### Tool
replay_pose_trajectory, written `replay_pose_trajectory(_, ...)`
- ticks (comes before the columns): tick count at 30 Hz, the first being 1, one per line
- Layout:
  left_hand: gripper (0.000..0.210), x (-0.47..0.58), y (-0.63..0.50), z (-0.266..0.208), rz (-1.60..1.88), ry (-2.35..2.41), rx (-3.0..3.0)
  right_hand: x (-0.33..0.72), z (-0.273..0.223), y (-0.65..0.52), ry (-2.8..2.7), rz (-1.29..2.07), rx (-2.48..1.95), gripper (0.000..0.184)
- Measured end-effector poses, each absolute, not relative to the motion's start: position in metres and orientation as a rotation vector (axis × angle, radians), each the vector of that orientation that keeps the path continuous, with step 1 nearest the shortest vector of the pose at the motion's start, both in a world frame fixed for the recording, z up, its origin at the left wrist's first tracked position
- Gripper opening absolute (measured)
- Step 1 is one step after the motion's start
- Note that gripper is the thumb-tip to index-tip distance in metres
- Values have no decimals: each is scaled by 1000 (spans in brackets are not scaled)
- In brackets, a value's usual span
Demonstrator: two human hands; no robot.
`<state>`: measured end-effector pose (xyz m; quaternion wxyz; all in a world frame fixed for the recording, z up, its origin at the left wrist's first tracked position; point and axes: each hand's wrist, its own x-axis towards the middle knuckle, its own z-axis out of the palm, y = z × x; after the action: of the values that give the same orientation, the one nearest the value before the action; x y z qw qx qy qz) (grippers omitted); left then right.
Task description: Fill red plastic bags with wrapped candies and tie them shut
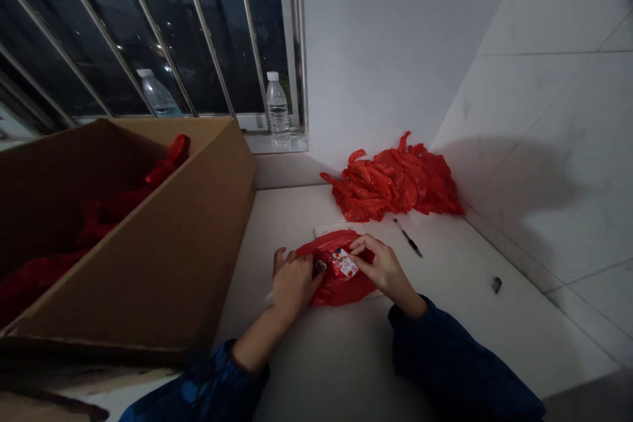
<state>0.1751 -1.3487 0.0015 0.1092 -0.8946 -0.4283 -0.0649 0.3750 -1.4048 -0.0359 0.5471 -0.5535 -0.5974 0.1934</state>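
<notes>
A red plastic bag lies spread on the white tabletop in front of me, its mouth open. Small red and white packets show inside it, and a dark round piece sits near the bag's left side. My left hand grips the bag's left edge, with the thumb inside the opening. Over the right side of the mouth, my right hand has thumb and forefinger pinched beside the packets. What lies between those fingertips is too small to make out.
A large cardboard box holding red bags stands at left. Crumpled red plastic bags are heaped against the wall. Nearby are a pen, a white paper, a small dark object and two water bottles by the barred window.
</notes>
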Motion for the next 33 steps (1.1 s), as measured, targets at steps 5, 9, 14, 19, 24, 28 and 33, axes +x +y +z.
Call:
replay_pose_trajectory(5,29,174,-1348,4,-140,-1261,-2638,375,-40,-1402,-1111,556,-1147,16)
replay_pose_trajectory(9,31,173,-1348,6,-139,-1244,-2666,374,-42,-1401,-948,661,-1066,20)
replay_pose_trajectory(14,29,175,-1357,18,-412,-1146,-2951,367,-44,-1402,-869,728,-967,19)
replay_pose_trajectory(19,46,181,-1364,25,-831,-1255,-3301,357,-37,-1408,-1044,789,-991,27)
replay_pose_trajectory(24,35,177,-1352,20,-1121,-1291,-3419,354,-30,-1412,-1117,789,-944,47)
replay_pose_trajectory(28,40,172,-1350,23,-979,-1247,-3451,357,-29,-1412,-1152,834,-952,47)
replay_pose_trajectory(33,58,166,-1348,32,-808,-1133,-3470,373,-26,-1416,-1413,724,-1117,30)
